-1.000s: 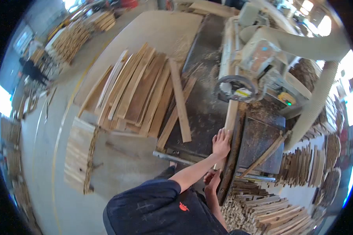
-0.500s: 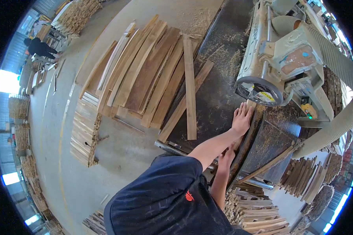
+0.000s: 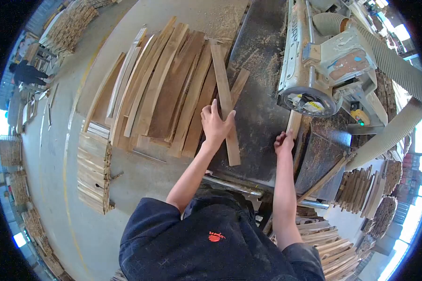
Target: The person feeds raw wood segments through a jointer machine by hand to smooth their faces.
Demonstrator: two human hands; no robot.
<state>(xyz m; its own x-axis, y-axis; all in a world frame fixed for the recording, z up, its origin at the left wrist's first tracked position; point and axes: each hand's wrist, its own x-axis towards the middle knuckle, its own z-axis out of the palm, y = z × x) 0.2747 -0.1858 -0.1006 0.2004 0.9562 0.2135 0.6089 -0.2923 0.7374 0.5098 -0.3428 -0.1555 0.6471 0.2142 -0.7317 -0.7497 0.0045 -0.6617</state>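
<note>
We see a dark tabletop point(image 3: 258, 140) spread before the person, pale sawdust scattered over its far part; along its right side stands a whitish machine point(image 3: 293, 70); to the left, a row of long boards point(image 3: 158, 96) lies side by side; between the two, a loose board point(image 3: 224, 84) slants across another board point(image 3: 240, 83); on the machine's near end we see a dark-rimmed handwheel point(image 3: 309, 99); the left grip point(image 3: 217, 124) is spread wide, thumb well away from the fingers, over the loose board's left edge, and we cannot tell whether it touches; the right grip point(image 3: 284, 142) has its fingers curled at the near end of a wood strip point(image 3: 294, 122), which runs in below the handwheel; how firmly it holds, we cannot tell.
</note>
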